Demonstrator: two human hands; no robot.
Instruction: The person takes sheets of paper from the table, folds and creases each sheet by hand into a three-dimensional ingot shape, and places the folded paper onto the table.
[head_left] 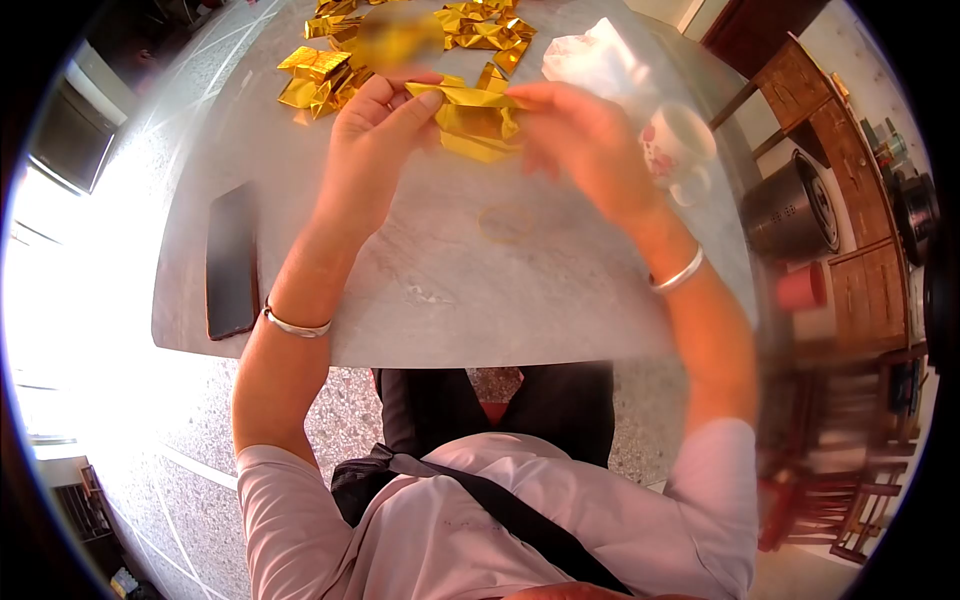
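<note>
Between my two hands, above the grey table, is a folded piece of gold foil paper (478,122) with a hollow, boat-like middle. My left hand (385,125) pinches its left tip between thumb and fingers. At its right tip, my right hand (580,130) has the thumb and index finger closed on the paper, slightly smeared by motion. Beyond the hands lie several folded gold paper pieces (318,78), heaped along the far side of the table. A blurred gold patch near the top hides part of that heap.
A dark phone (231,262) lies at the left of the marble table (480,320). On the right are a crumpled white plastic bag (598,62) and a white mug (676,148) with a red pattern. Further right stand a dark metal bin (792,215) and wooden furniture (862,280).
</note>
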